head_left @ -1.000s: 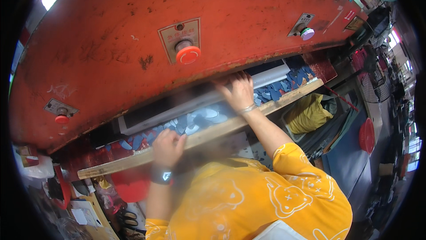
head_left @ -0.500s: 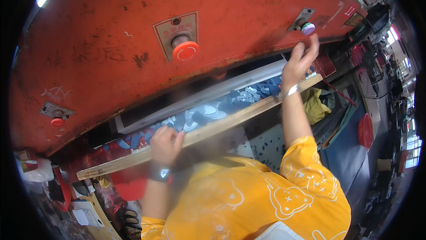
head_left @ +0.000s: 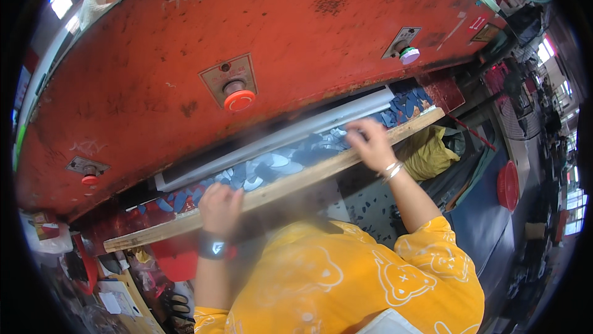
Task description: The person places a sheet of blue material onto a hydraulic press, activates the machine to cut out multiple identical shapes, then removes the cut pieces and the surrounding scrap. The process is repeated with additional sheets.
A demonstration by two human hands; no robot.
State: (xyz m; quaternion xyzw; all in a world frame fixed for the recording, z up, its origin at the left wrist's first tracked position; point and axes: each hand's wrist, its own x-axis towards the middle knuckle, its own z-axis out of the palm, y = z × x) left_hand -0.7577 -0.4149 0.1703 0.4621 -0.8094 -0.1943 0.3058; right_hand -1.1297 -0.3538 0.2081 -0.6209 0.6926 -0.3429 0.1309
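Red machine housing (head_left: 296, 31) dominates the background, a large red push button (head_left: 239, 100) near its middle. Below it, a red-surfaced table (head_left: 443, 90) carries a wooden strip (head_left: 309, 177) along its front edge. Flat blue-grey pieces (head_left: 278, 164) lie heaped between this strip and a pale bar (head_left: 290, 135); the strip presumably serves as a lip against sliding, although similar scraps (head_left: 377, 213) are visible below it. Left hand (head_left: 221, 205): fingers bent at the strip, just beside the pieces, apparently braced there for support; whether it grips anything cannot be told. Right hand (head_left: 370, 142): half-curled and blurred above the strip, near the pieces, probably raised to clear the wood; whether it pinches a piece cannot be told. Yellow bag (head_left: 426, 155) sits below the strip's right end, red basket (head_left: 508, 186) farther right, both apart from the heap
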